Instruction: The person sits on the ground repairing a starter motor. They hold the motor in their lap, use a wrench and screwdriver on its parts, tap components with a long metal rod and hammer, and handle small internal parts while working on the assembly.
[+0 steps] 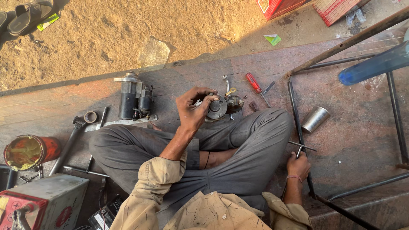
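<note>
The left hand [194, 108] grips a dark round motor part [216, 108] above the lap, and the right hand [298, 165] is closed on a T-handled tool [300, 148] at four o'clock. A red can [30, 151] at nine o'clock holds yellowish residue. A metal cup [315, 119] lies tipped at three o'clock, its inside unseen.

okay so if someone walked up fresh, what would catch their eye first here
Probably the left hand, raised over the crossed legs and gripping a round dark motor part. Next, the starter motor lying on the boards to its left, and the red-handled screwdriver beyond the knee. The right hand holds a thin metal tool low by the black frame.
</note>
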